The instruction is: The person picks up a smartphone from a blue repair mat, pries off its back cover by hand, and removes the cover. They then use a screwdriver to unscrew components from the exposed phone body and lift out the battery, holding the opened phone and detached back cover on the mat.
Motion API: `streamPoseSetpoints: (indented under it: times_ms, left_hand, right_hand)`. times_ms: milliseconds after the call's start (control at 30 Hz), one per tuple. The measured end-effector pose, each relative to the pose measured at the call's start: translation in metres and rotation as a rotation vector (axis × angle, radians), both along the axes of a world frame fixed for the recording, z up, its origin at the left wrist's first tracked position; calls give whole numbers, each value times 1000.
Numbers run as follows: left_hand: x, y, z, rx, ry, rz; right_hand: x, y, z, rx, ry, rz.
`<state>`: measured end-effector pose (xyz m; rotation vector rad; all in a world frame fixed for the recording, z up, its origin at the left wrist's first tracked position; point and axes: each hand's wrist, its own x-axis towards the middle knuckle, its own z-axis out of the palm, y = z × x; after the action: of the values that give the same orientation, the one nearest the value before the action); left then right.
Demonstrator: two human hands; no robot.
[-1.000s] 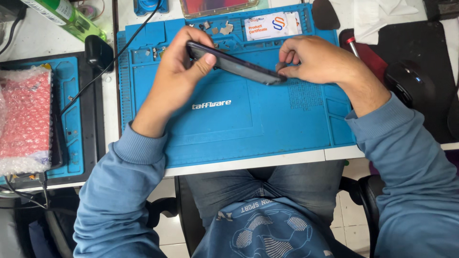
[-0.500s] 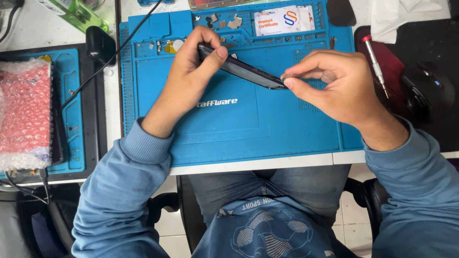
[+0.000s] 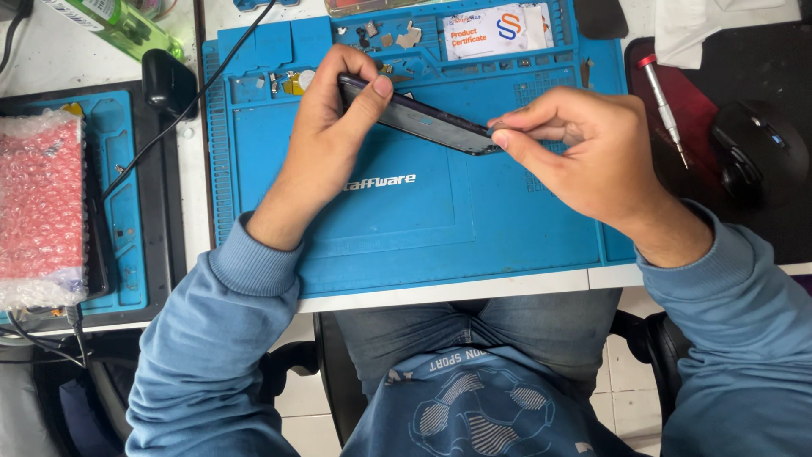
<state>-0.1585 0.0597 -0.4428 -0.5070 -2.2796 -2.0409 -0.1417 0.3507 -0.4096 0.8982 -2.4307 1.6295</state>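
- Dark phone (image 3: 419,117): held on edge above the blue work mat (image 3: 423,228), slanting from 10 o'clock down to 4 o'clock; judged light, stiff, thin and fragile, with smooth edges likely to slip; best taken by the end edges.
- Left hand (image 3: 326,127): closed on the phone's upper end, thumb on top.
- Right hand (image 3: 584,148): fingertips pinched together on the lower end.
- Small loose parts (image 3: 385,38): at 12 o'clock in the mat trays.
- Screwdriver (image 3: 662,106): at 3 o'clock; black mouse (image 3: 753,152) beyond it.
- Pink bubble wrap (image 3: 38,203): at 9 o'clock.

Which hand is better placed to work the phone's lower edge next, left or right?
Right, likely. The right hand already pinches the dark phone at its lower end above the blue mat; the left hand grips the upper end, steadying it.
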Motion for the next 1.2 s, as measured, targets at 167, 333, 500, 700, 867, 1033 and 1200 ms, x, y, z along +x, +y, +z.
streamPoseSetpoints:
  times_ms: [167,333,500,700,867,1033,1200]
  left_hand:
    - [2,1,0,11,17,12]
    - [9,7,6,9,61,43]
    - [19,9,15,-36,82,82]
    - [28,10,17,-9,89,107]
    - [38,17,11,23,32,103]
    - [47,18,8,24,1,105]
    - [52,15,11,15,-38,121]
  right_hand:
    - [2,-4,-2,-22,43,-23]
    - [4,-10,-1,-19,133,-35]
    - [8,-24,5,11,260,-56]
    - [14,-46,10,93,504,-67]
    - [16,-57,12,147,686,-50]
    - [18,-62,12,133,628,-55]
    - [17,-63,19,-11,198,-60]
